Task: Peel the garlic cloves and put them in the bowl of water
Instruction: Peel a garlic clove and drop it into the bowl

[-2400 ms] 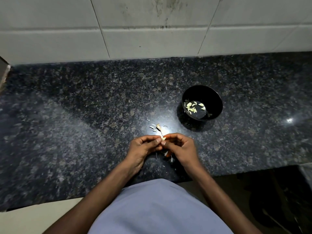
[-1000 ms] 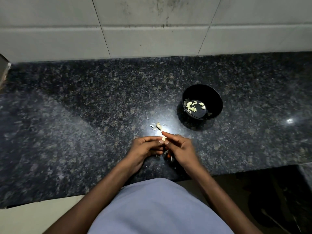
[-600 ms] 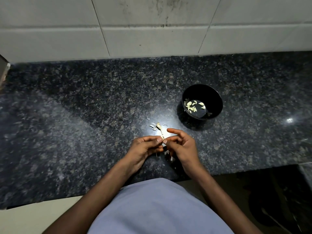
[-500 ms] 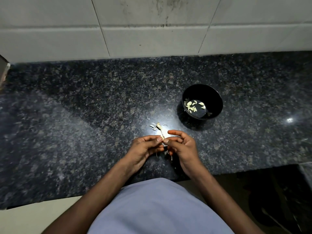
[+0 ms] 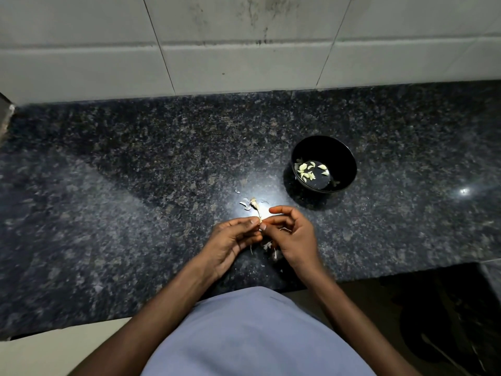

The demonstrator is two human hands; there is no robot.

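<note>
Head view, looking down: both hands meet over the dark speckled surface (image 5: 135, 213), short of the black bowl (image 5: 344, 156). The left hand (image 5: 230, 244) has its fingers curled inward, thumb and forefinger tips pinching a small pale garlic clove (image 5: 260, 221). The right hand (image 5: 294, 236) pinches the same clove from the other side, thumb tip against it, its forefinger lifted and arched above. The clove is mostly hidden between the fingertips, so its long axis cannot be told.

Using the bowl as the landmark: the clove sits on the near-left side of it, apart from the rim. The bowl holds water with several peeled cloves (image 5: 307, 169) gathered toward its left side. A bare garlic stem with scraps of skin (image 5: 254, 204) lies on the surface to the left of the bowl, just beyond the fingertips. More loose skins (image 5: 271, 248) lie under the hands, nearer the person than the bowl.

The step in hand looks like stripping skin from this clove. The drop that follows would run away from the body and rightward, and the right hand is the nearer one to the bowl, so it is the likely carrier.
</note>
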